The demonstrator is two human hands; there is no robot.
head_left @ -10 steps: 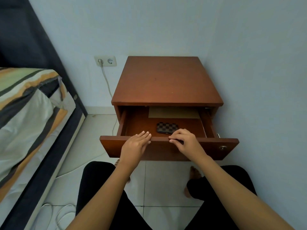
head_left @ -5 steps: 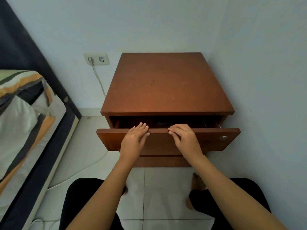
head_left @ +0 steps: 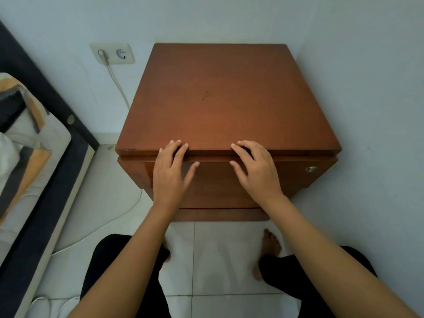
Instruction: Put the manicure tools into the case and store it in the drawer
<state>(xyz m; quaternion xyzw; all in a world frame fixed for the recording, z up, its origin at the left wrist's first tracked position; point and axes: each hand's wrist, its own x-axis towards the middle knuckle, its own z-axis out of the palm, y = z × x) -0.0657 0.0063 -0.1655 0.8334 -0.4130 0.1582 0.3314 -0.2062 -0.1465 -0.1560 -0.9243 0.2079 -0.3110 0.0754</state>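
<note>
Fingers of the left hand (head_left: 171,174) are spread flat and loosely splayed against the top edge of the reddish-brown wooden drawer front (head_left: 213,180), with the fingertips reaching the front edge of the brown wooden nightstand top (head_left: 229,99); nothing is gripped. At the far left of the view a striped bed with a dark frame (head_left: 34,157) is seen, and on the wall beside the nightstand's back left corner a white double socket (head_left: 112,53) is mounted, with a white cable (head_left: 119,86) hanging from it towards the floor. To the right, the right hand (head_left: 255,171) is laid on the same drawer front, its fingers slightly curled and apart, likewise closed on nothing. The drawer is seen pushed in under the front edge of the top, closed or very nearly so. Near the drawer front's right end a small round metal lock (head_left: 311,169) is set. The case cannot be seen; it is judged to lie inside the drawer, so the storing step appears complete or nearly so. The drawer is judged stiff and fairly heavy, sliding rather than lifting; no handle is visible, so it is best pressed squarely on the front panel with both palms, or taken by its top lip if it must be reopened.
</note>
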